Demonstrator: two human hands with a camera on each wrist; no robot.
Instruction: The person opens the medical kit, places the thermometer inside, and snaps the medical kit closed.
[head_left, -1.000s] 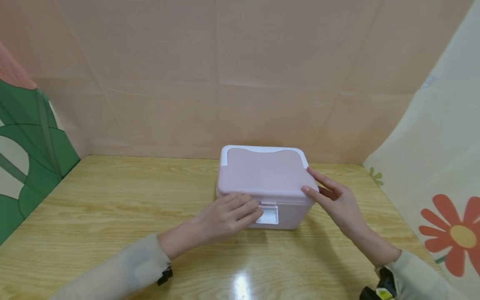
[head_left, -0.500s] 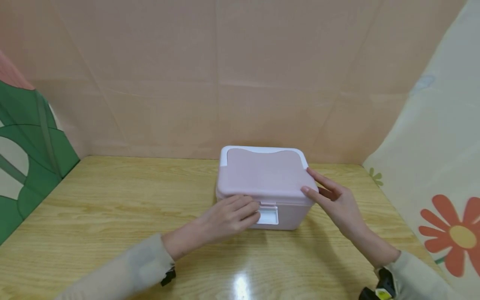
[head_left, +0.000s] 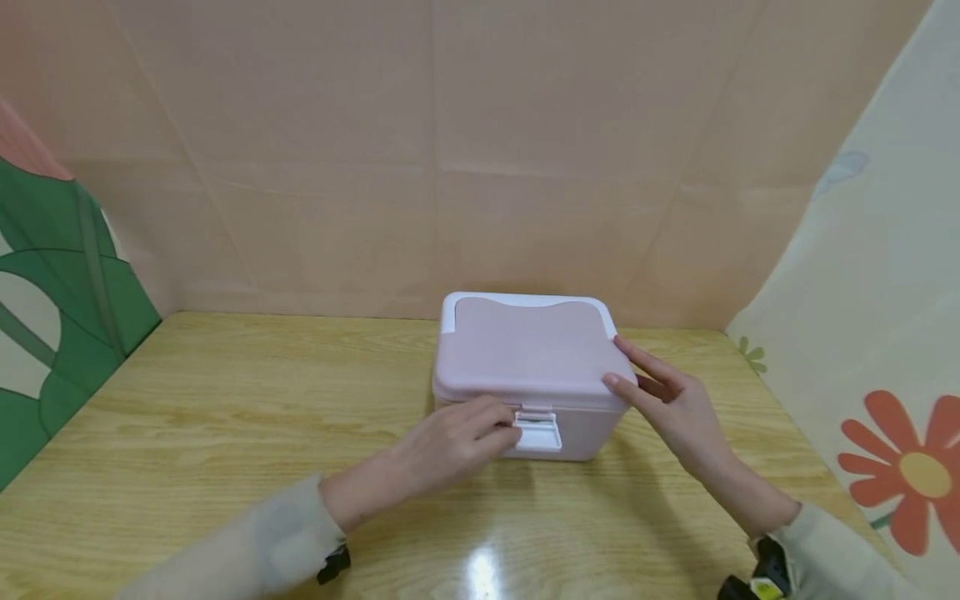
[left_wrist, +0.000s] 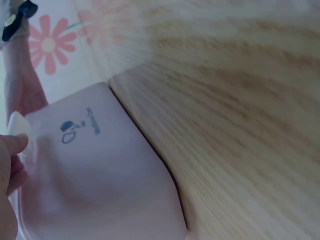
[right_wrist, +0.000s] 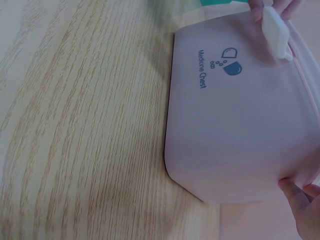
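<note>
A pale pink medicine box [head_left: 525, 354] with a white-trimmed lid stands on the table, its lid down. "Medicine Chest" lettering [right_wrist: 202, 70] marks its front in the right wrist view. My left hand [head_left: 453, 437] pinches the left edge of the white front latch [head_left: 538, 435]. That latch [right_wrist: 275, 32] tilts outward from the box in the right wrist view. At the lid's front right corner rests my right hand [head_left: 678, 412], thumb and index finger fairly straight against the edge. Its other fingers are partly hidden beside the box.
The wood-grain table [head_left: 285, 400] extends around the box. Behind it hangs a plain beige backdrop [head_left: 337, 167]. Flower-printed cloth [head_left: 885, 333] borders the right side, and a green leaf print [head_left: 67, 292] the left.
The latch's lower part has swung outward from the box front, with my left fingers shifting slightly left along its edge. My right hand and the box stay in place.
</note>
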